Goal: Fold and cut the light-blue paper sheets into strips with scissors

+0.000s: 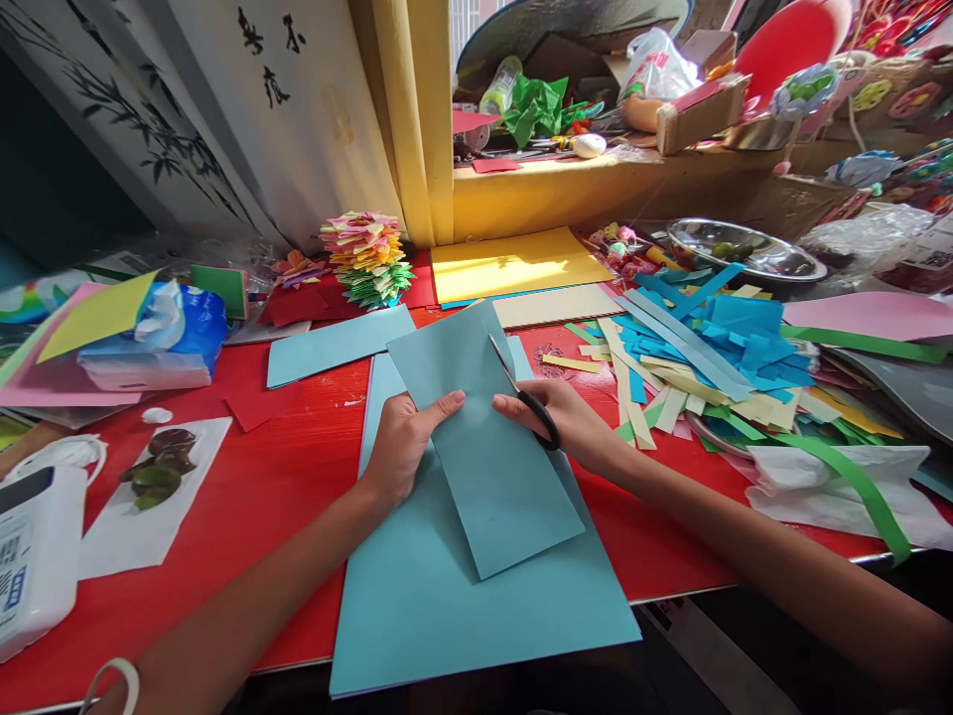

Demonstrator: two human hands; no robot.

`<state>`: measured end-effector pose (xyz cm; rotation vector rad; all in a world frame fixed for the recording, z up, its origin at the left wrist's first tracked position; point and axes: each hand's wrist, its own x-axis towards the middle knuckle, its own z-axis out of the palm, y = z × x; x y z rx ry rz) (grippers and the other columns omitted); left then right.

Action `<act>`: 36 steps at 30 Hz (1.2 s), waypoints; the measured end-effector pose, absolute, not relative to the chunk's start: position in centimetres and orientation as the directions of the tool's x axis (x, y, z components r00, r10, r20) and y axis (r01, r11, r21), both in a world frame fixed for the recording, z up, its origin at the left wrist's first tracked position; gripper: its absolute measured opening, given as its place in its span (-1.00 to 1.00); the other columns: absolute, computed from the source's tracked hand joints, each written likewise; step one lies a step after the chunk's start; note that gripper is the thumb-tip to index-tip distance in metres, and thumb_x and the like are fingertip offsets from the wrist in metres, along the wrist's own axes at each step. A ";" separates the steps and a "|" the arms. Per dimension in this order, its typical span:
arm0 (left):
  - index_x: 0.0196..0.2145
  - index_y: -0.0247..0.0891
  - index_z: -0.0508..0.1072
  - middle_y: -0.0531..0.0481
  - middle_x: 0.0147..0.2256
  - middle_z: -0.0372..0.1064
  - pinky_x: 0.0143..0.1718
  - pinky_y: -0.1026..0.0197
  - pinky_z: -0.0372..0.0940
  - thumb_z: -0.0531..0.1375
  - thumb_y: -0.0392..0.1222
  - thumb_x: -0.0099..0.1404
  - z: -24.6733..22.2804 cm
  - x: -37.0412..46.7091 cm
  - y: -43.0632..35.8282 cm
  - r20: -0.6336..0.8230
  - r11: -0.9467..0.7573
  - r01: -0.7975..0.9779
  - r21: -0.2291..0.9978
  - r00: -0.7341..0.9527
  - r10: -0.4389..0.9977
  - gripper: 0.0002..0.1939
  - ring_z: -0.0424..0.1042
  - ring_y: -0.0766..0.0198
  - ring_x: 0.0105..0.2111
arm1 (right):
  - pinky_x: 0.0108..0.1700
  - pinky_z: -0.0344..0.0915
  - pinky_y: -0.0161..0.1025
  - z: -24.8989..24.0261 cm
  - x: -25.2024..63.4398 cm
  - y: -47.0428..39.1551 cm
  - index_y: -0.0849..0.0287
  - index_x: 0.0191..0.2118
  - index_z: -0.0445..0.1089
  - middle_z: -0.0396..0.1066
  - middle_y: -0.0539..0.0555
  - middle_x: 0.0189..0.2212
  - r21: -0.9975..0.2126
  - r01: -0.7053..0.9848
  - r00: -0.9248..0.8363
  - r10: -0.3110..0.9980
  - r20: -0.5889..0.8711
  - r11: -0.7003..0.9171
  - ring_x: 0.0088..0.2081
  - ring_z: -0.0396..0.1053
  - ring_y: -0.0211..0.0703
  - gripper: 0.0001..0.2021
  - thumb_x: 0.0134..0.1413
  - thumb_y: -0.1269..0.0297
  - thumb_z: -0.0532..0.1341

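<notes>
A blue paper strip is held up between my hands, tilted over larger blue sheets that lie at the table's front edge. My left hand grips the strip's left edge, thumb on top and fingers underneath. On the other side, my right hand has its fingers in the black handles of scissors, and its thumb rests against the strip. One scissor blade points up and away along the strip's right side; the other blade is not visible. Another cut blue piece lies behind my left hand.
Coloured paper scraps are heaped on the right by a metal bowl. Yellow sheets and a folded-paper stack stand at the back. Left are a tissue pack, a napkin and a white device.
</notes>
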<state>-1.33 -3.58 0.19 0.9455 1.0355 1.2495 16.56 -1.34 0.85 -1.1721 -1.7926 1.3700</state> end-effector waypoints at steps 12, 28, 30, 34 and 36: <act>-0.26 -0.37 0.50 -0.13 -0.36 0.48 -0.35 0.13 0.38 0.31 -0.07 -0.02 0.4 -1.2 -3.8 -0.092 0.099 -0.197 0.975 0.046 0.995 -0.61 0.46 0.09 -0.37 | -0.63 -0.22 -0.36 1.0 16.5 -1.4 0.16 -0.60 -0.02 -0.12 -0.11 -0.63 -0.962 0.261 -0.418 0.907 -0.042 0.075 -0.60 -0.11 -0.40 -0.52 -0.09 -0.12 0.17; -0.63 -0.29 0.36 0.06 -0.64 0.30 -0.61 0.26 0.20 0.33 -0.07 -0.10 -0.3 -1.5 -3.8 -0.136 0.136 0.013 0.991 -0.024 0.990 -0.73 0.31 0.27 -0.60 | -0.61 -0.23 -0.33 1.2 16.4 -1.5 0.15 -0.61 -0.01 -0.13 -0.12 -0.64 -0.957 0.286 -0.370 0.927 -0.056 0.056 -0.61 -0.14 -0.39 -0.51 -0.10 -0.16 0.15; -0.64 -0.29 0.35 0.06 -0.66 0.29 -0.62 0.26 0.19 0.34 -0.06 -0.11 -0.3 -1.5 -3.8 -0.136 0.138 0.042 0.990 -0.032 0.990 -0.72 0.30 0.27 -0.61 | -0.61 -0.23 -0.33 1.2 16.4 -1.5 0.16 -0.61 0.00 -0.12 -0.11 -0.64 -0.955 0.291 -0.366 0.928 -0.063 0.050 -0.61 -0.13 -0.39 -0.51 -0.08 -0.17 0.14; -0.67 -0.28 0.31 0.09 -0.70 0.21 -0.66 0.28 0.12 0.33 -0.07 -0.08 -0.4 -1.5 -3.8 -0.145 0.146 0.066 0.987 -0.019 0.989 -0.70 0.23 0.33 -0.66 | -0.61 -0.21 -0.33 1.2 16.3 -1.6 0.16 -0.61 -0.01 -0.12 -0.11 -0.63 -0.960 0.269 -0.379 0.925 -0.035 0.073 -0.61 -0.11 -0.39 -0.51 -0.08 -0.16 0.14; -0.70 -0.28 0.26 0.11 -0.72 0.15 -0.69 0.30 0.06 0.34 -0.08 -0.09 -0.3 -1.4 -3.9 -0.151 0.153 0.076 0.985 -0.035 0.988 -0.66 0.17 0.38 -0.69 | -0.62 -0.20 -0.33 1.1 16.3 -1.6 0.16 -0.60 0.01 -0.11 -0.11 -0.64 -0.963 0.261 -0.377 0.925 -0.043 0.062 -0.61 -0.10 -0.39 -0.51 -0.08 -0.16 0.14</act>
